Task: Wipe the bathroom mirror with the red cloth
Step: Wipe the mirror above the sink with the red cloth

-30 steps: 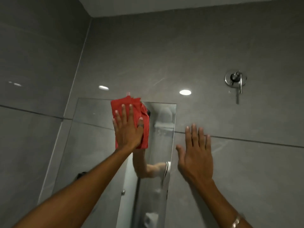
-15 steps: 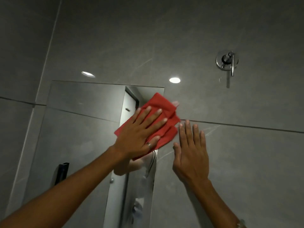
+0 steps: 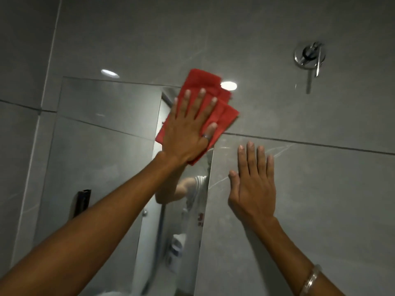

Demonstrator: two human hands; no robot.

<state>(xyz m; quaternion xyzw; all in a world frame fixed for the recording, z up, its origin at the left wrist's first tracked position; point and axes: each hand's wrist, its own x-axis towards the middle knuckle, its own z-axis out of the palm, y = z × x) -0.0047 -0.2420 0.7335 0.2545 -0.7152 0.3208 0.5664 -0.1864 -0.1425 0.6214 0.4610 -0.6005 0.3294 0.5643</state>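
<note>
The left hand (image 3: 188, 129) lies flat with the fingers spread wide and presses the red cloth (image 3: 205, 103) against the top right corner of the mirror (image 3: 102, 135); it does not grasp the cloth, only the palm holds it there. The cloth is folded, and its part at 1 o'clock passes over the mirror edge onto the grey tiled wall (image 3: 320, 189). The right hand (image 3: 252, 184) rests open and flat on this wall, at 4 o'clock from the cloth, just beside the mirror's right edge, holding nothing. A chrome wall valve (image 3: 310, 56) is at 2 o'clock, well apart. A bracelet (image 3: 310, 280) is on the right wrist.
</note>
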